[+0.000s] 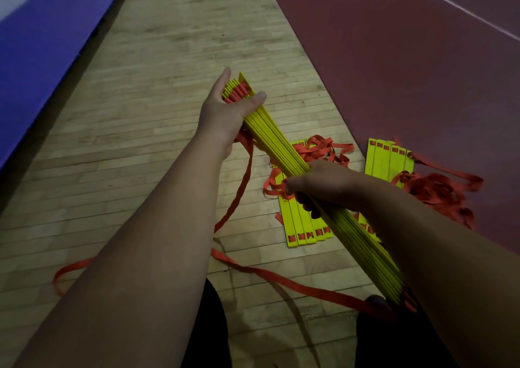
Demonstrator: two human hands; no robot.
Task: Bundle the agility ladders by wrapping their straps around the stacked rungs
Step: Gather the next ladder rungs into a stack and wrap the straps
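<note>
The stacked rungs (pixel 277 141) are pinched at eleven o'clock by the left hand (pixel 223 110) and gripped mid-stack by the right hand (pixel 320 183), fingers (pixel 309 204) curled; the strap (pixel 243 181) is best kept taut.

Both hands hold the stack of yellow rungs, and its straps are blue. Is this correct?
Not quite. The head view shows the straps are red, not blue. The left hand and right hand do both hold the stack of yellow rungs.
</note>
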